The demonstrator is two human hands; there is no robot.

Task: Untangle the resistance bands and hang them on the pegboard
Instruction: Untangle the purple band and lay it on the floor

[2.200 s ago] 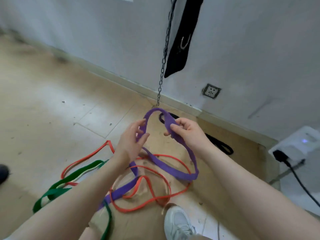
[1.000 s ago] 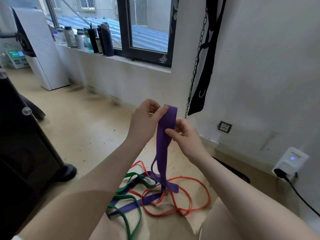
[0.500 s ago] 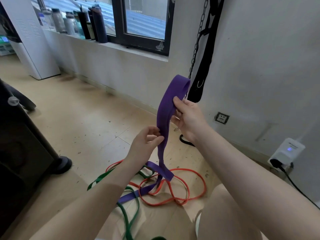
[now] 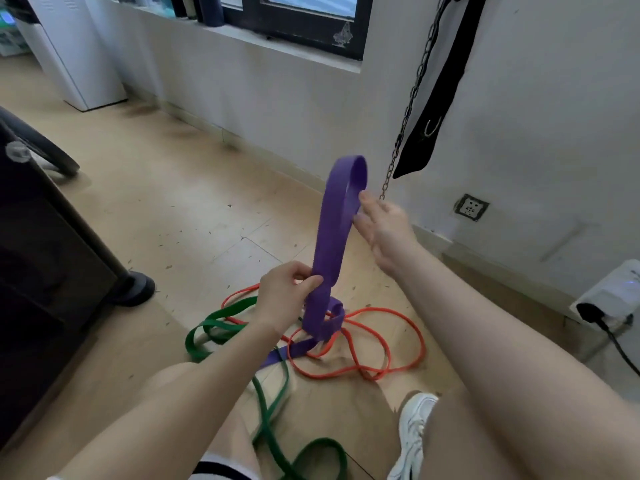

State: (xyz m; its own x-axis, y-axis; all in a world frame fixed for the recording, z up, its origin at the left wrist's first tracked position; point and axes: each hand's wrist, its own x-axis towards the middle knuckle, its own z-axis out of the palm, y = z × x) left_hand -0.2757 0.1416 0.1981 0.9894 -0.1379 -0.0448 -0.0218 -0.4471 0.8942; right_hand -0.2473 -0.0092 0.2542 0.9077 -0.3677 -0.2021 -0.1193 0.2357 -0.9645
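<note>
You stood over a pale wood-look floor [image 4: 180,202], scuffed and flecked with small debris, next to a white wall [image 4: 540,98] with a dark-framed window [image 4: 304,26] above a ledge. A metal chain [image 4: 412,98] and a flat black strap [image 4: 436,98] hung down the wall; a wall socket [image 4: 471,207] sat low on it, and a white plug-in box [image 4: 616,292] with a black cable was at far right. Dark equipment with a round foot [image 4: 133,289] filled the left edge. Your left hand [image 4: 287,299] was closed in a pinch on the purple band [image 4: 332,244], a wide, flat, matte loop that rose upright and folded over at the top. Your right hand [image 4: 384,230] was open, fingers spread, just touching the band's upper loop at the fingertips, not gripping. The band's lower end dropped into a knot on the floor, crossed with the thin orange band [image 4: 388,341] lying in loose coils and the green band [image 4: 270,417] trailing toward your white sneaker [image 4: 412,438].
</note>
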